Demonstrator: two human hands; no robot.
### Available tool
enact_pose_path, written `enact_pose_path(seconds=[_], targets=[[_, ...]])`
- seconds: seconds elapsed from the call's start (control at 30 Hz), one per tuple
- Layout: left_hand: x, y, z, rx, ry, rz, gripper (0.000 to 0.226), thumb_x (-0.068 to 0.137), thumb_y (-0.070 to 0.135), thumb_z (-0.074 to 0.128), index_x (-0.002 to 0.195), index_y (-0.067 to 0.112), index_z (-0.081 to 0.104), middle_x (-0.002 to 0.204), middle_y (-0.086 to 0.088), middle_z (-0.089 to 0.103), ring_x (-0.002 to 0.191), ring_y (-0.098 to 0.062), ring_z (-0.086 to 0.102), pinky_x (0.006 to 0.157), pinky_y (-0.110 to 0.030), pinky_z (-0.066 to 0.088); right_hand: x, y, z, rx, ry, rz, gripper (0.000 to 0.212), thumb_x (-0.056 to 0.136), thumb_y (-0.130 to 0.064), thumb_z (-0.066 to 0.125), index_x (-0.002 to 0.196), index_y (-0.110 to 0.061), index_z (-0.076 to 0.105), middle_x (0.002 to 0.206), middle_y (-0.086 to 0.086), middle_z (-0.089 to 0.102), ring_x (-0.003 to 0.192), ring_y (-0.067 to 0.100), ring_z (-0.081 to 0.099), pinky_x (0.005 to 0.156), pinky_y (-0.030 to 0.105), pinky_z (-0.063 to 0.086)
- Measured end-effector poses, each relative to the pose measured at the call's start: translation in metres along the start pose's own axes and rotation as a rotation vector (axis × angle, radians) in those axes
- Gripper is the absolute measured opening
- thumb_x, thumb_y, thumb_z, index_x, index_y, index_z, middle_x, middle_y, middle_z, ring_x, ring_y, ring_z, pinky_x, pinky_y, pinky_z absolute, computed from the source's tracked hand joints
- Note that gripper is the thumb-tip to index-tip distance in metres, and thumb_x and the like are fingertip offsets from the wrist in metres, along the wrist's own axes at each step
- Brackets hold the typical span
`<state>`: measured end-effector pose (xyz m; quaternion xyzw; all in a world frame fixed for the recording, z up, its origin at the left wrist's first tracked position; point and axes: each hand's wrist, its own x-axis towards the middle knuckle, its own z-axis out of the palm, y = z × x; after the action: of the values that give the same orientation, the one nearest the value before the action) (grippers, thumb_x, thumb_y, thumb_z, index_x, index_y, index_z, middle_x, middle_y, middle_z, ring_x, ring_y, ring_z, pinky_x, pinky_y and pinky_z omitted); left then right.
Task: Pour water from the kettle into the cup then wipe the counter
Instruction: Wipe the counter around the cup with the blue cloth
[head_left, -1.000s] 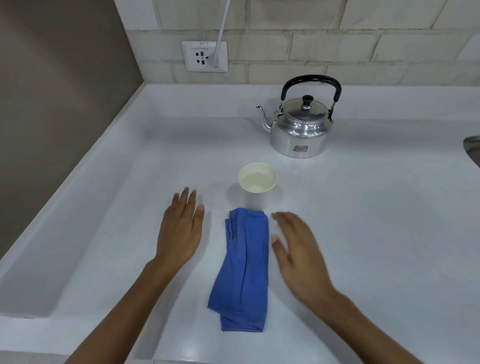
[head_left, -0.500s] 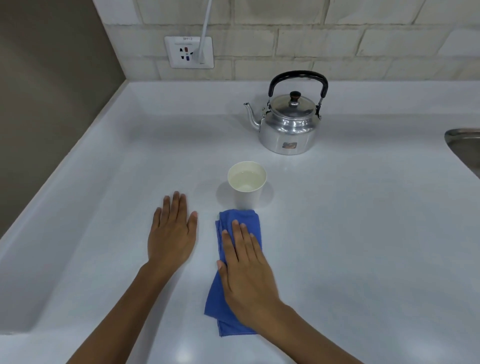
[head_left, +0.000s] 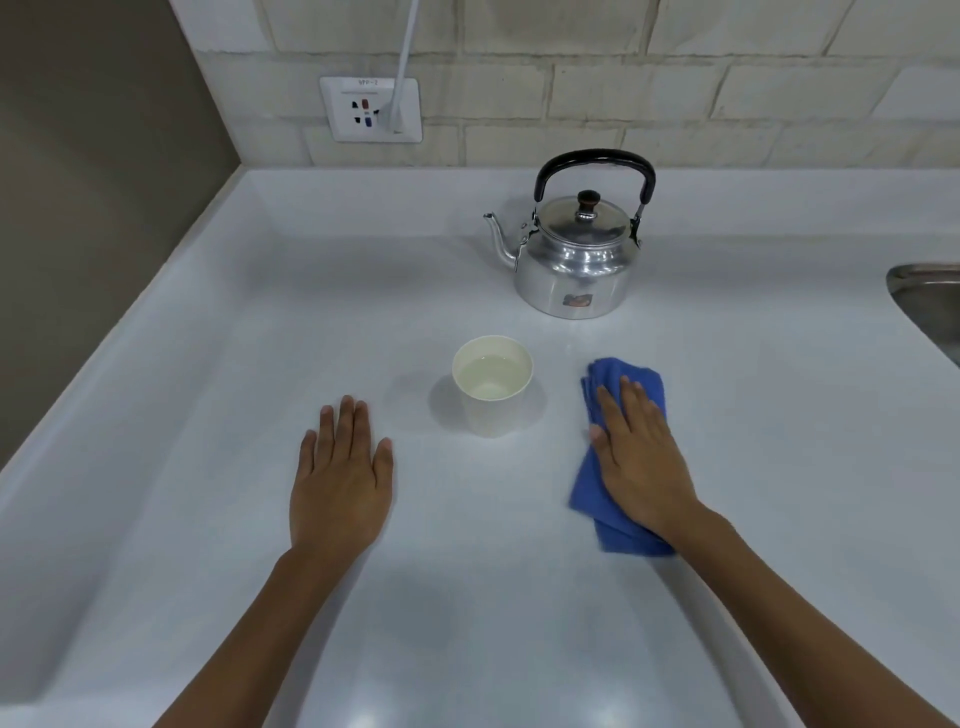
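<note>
Polished aluminium kettle (head_left: 574, 260): upright at rear, set aside. White paper cup (head_left: 492, 384): filled, mid-counter. Folded blue cloth (head_left: 618, 452): right of cup, pressed under right hand (head_left: 641, 462), fingers flat, for wiping. Left hand (head_left: 340, 483): spread, bracing on white counter (head_left: 208, 364).

kitchen | counter (head_left: 727, 415) | sink (head_left: 930, 306) | kettle (head_left: 576, 260) | tiled wall (head_left: 675, 78)

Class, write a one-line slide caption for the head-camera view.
Right hand presses a blue cloth on the white counter beside a filled cup; kettle behind.
</note>
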<state>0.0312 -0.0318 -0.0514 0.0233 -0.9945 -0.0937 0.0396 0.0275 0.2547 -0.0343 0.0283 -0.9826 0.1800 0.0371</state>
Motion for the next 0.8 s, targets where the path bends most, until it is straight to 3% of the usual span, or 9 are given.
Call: enact_pose_path(seconds=[0.13, 0.23, 0.33, 0.43, 0.53, 0.7, 0.8], targets=[[0.0, -0.002, 0.0, -0.008, -0.005, 0.01, 0.056, 0.097, 0.035, 0.016, 0.144, 0.008, 0.001, 0.156, -0.007, 0.003, 0.144, -0.022, -0.001, 0.117, -0.038, 0.003, 0.005, -0.017, 0.009, -0.038, -0.044, -0.111, 0.05, 0.099, -0.028, 0.026, 0.144, -0.012, 0.01, 0.155, 0.013, 0.002, 0.143, 0.025, -0.002, 0.116, 0.032, -0.003], [-0.001, -0.002, 0.0, -0.006, 0.006, 0.016, 0.056, 0.097, 0.034, 0.017, 0.144, 0.008, 0.003, 0.156, -0.008, 0.005, 0.144, -0.022, 0.001, 0.118, -0.038, 0.005, -0.025, 0.0, 0.005, -0.001, -0.042, -0.27, 0.049, 0.098, -0.034, 0.022, 0.143, -0.02, 0.009, 0.153, -0.002, 0.001, 0.142, 0.014, -0.002, 0.114, 0.021, -0.007], [-0.001, -0.001, 0.0, 0.016, 0.023, 0.02, 0.061, 0.093, 0.042, 0.005, 0.144, 0.007, 0.006, 0.156, -0.009, 0.009, 0.143, -0.024, 0.004, 0.117, -0.038, 0.006, -0.027, 0.026, -0.009, 0.045, -0.082, -0.298, 0.045, 0.097, -0.036, 0.02, 0.139, -0.029, 0.005, 0.151, -0.009, 0.002, 0.14, 0.005, -0.003, 0.11, 0.012, -0.01], [-0.001, 0.003, -0.001, 0.023, 0.041, 0.019, 0.074, 0.083, 0.045, -0.006, 0.143, 0.006, 0.011, 0.154, -0.011, 0.013, 0.143, -0.026, 0.008, 0.116, -0.039, 0.007, 0.004, 0.038, -0.012, 0.036, -0.079, -0.216, 0.046, 0.097, -0.032, 0.023, 0.137, -0.031, 0.001, 0.153, -0.006, 0.002, 0.138, 0.004, -0.006, 0.111, 0.016, -0.008], [0.0, 0.004, 0.001, 0.034, 0.035, 0.007, 0.067, 0.088, 0.041, 0.002, 0.143, 0.005, 0.011, 0.154, -0.012, 0.014, 0.143, -0.027, 0.008, 0.117, -0.04, 0.009, 0.049, 0.025, -0.002, 0.01, -0.094, -0.191, 0.047, 0.099, -0.027, 0.025, 0.143, -0.021, 0.01, 0.155, 0.0, 0.004, 0.14, 0.009, -0.002, 0.112, 0.023, -0.004], [0.0, 0.001, 0.001, 0.03, 0.043, 0.016, 0.073, 0.083, 0.044, -0.003, 0.143, 0.005, 0.013, 0.154, -0.011, 0.016, 0.143, -0.027, 0.01, 0.116, -0.04, 0.011, 0.085, -0.006, 0.009, -0.006, -0.189, -0.389, 0.046, 0.1, -0.029, 0.024, 0.144, -0.022, 0.014, 0.156, 0.0, 0.004, 0.142, 0.011, -0.001, 0.115, 0.025, -0.001], [0.0, 0.0, 0.002, 0.013, 0.044, 0.016, 0.074, 0.082, 0.046, -0.004, 0.144, 0.008, 0.011, 0.154, -0.009, 0.015, 0.143, -0.024, 0.009, 0.116, -0.039, 0.01, 0.071, 0.01, 0.004, 0.009, -0.219, -0.515, 0.047, 0.098, -0.035, 0.02, 0.143, -0.027, 0.014, 0.153, -0.011, 0.0, 0.139, 0.002, -0.004, 0.11, 0.011, -0.009]])
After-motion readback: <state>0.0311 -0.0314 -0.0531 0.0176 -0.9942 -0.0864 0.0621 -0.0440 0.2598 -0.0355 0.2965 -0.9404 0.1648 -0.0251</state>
